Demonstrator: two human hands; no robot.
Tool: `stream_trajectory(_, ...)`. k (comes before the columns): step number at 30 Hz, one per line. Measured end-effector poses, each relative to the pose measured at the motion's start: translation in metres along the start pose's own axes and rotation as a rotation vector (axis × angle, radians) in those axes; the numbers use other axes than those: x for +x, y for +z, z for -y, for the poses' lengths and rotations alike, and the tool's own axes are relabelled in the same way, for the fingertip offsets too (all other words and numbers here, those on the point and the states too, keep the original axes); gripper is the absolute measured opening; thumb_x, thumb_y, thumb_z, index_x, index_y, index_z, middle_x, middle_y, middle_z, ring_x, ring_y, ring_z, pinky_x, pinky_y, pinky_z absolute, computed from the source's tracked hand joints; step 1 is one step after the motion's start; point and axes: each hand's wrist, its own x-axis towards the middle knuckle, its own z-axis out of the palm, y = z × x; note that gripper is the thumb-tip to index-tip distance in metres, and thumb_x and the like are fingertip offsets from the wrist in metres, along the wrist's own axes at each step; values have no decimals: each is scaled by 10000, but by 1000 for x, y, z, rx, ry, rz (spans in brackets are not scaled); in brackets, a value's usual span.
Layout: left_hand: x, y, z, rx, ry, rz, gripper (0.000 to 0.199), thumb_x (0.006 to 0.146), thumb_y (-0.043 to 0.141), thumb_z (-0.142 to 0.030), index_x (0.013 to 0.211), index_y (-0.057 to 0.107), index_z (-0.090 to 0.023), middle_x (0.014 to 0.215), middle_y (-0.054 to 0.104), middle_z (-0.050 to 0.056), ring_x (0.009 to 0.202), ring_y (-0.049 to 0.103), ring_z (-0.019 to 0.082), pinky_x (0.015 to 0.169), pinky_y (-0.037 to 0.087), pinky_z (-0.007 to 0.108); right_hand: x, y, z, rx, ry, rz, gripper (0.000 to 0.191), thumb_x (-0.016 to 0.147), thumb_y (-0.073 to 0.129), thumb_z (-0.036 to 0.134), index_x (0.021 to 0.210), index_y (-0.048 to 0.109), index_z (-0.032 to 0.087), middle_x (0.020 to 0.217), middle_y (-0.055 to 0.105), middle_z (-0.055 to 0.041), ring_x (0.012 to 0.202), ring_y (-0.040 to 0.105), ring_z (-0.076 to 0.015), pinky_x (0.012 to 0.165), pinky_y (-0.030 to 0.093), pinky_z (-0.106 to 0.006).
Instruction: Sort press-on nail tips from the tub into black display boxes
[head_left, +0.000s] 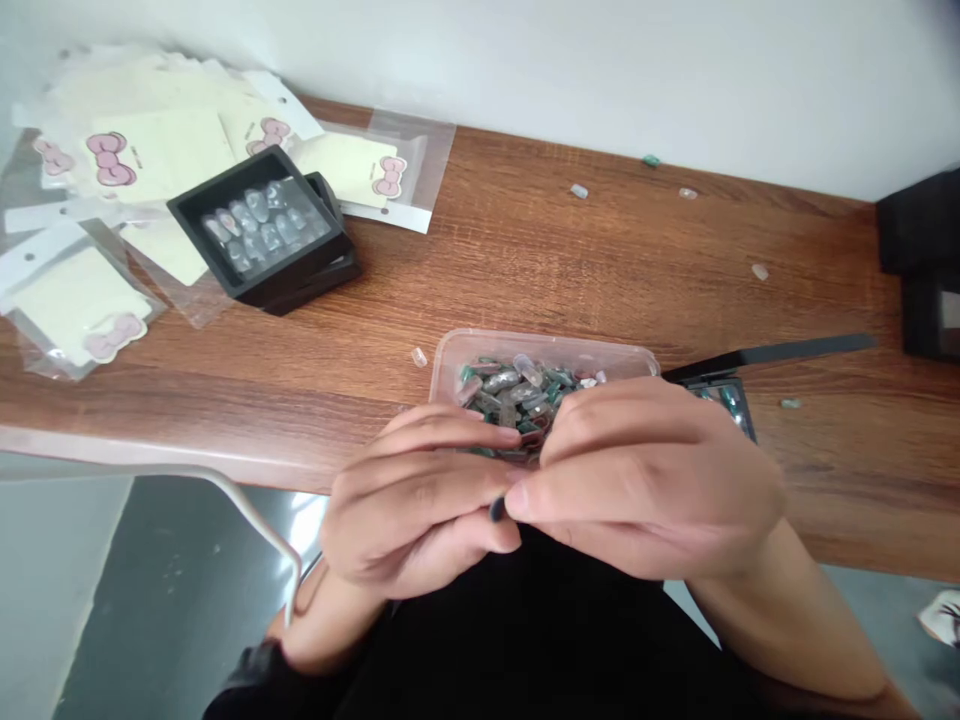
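Near the table's front edge, my left hand [424, 500] and my right hand [652, 470] meet with their fingertips together. A small dark piece [497, 509] shows at the pinch between both hands; most of it is covered, so its kind is unclear. My right thumb and forefinger press on it, and my left thumb and fingers close around it from the other side. Just beyond my fingers sits a clear plastic tub [547, 348] heaped with press-on nails [504, 381], green, silver and clear. My hands hide its near side.
At right, a black nail file [810, 350] lies by a nail case [739, 405] partly behind my right hand. Black boxes [930, 260] stand far right. Stacked nail boxes [262, 230] and bagged bow-printed cards [165, 140] fill the left. Loose nails [579, 191] dot the table; a white cable [247, 505] hangs in front.
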Motion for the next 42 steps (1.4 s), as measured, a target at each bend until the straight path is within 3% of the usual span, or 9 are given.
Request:
stream_trajectory(7,5,3,-1,-98,-78,-35,202,958,732,-340,939,745,-140,822,810,28,878,789,181,844,636,330,-2,-1,2,-86,42,57,217,932,684,134,1066,693,304,789,700,99,655,624,-62,623,534,-218)
stream_trajectory(15,7,4,-5,-60,-137,-45,176,953,734,-351,963,754,-176,850,819,24,814,781,163,816,640,326,-2,-1,0,-87,9,34,173,924,710,115,1049,697,233,780,696,65,679,630,-77,636,525,-216)
stream_trajectory(30,8,1,-5,-35,-95,0,152,960,727,-305,980,745,-155,859,821,46,831,792,174,794,644,320,-1,-3,0,-114,4,48,113,938,691,121,987,664,218,779,711,66,694,664,-78,657,558,-224)
stream_trajectory(42,7,5,5,5,-20,-4,159,925,772,-323,977,749,-175,859,824,18,786,789,151,837,646,298,-4,-2,-2,96,134,78,134,955,624,72,872,619,178,828,706,23,743,627,-56,686,510,-187)
